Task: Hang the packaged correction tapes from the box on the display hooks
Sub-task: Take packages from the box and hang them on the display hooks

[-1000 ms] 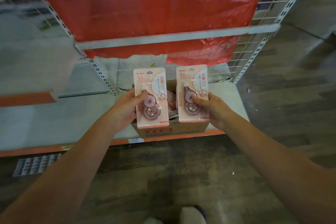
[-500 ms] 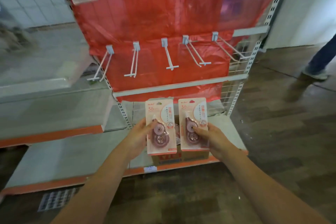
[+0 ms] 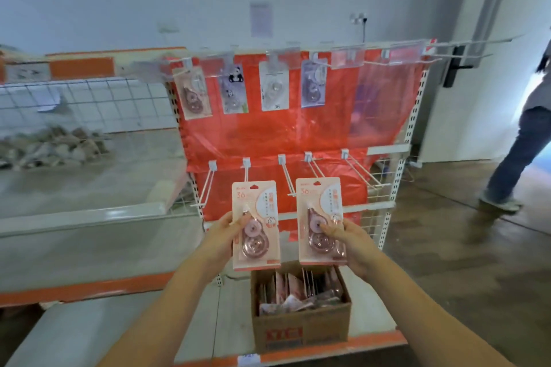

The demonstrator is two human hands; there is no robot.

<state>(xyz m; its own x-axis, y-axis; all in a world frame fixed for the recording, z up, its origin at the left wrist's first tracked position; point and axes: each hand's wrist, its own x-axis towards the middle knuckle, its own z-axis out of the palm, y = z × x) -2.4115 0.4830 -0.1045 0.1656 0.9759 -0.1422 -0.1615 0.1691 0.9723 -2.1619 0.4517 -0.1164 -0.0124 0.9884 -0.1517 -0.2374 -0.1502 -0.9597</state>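
Progress slight: four packs (image 3: 235,89) hang on top; lower hooks (image 3: 286,179) bare. Left hand (image 3: 222,235) and right hand (image 3: 350,243) each grasp one pack; box (image 3: 301,316) well stocked.

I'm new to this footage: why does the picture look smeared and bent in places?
Head view: the two packs in the hands are fairly sharp; the hanging packs up top and the walking person at right are motion-blurred; the wide lens bows the shelf edges.

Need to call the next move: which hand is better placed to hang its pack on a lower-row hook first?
Probably the left hand: its pack has its hang hole just below a hook; the right hand's pack sits between hooks.
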